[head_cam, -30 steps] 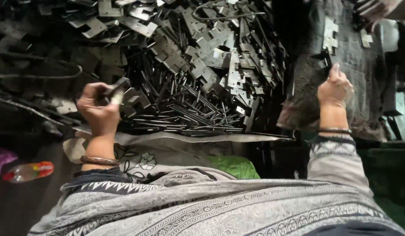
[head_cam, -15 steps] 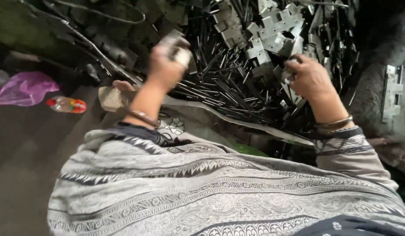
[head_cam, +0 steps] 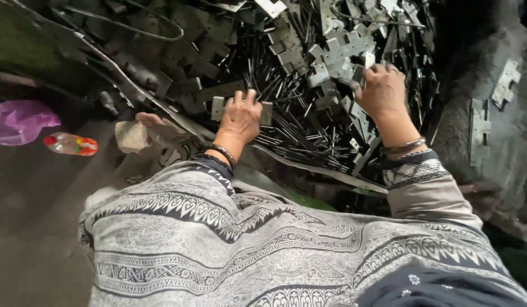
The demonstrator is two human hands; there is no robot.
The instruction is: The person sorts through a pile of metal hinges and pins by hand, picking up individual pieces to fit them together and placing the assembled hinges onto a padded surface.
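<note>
My left hand (head_cam: 239,116) grips a flat grey metal plate (head_cam: 219,107) that sticks out on both sides of its fingers, low over a big heap of metal plates and thin rods (head_cam: 309,85). My right hand (head_cam: 383,91) rests on the heap further right, its fingers closed around a small notched metal piece (head_cam: 360,73). Both wrists wear bangles. A grey patterned shawl (head_cam: 246,250) covers my lap in the foreground.
A plastic bottle with a red cap (head_cam: 70,144) and a purple plastic bag (head_cam: 19,120) lie on the dark floor at left. My bare foot (head_cam: 152,122) shows beside the heap. More notched plates (head_cam: 482,128) lie on a grey cloth at right.
My left hand has come down from a raised position to the heap with the plate. My right hand shifted slightly along the pile. The view has swung a little.
</note>
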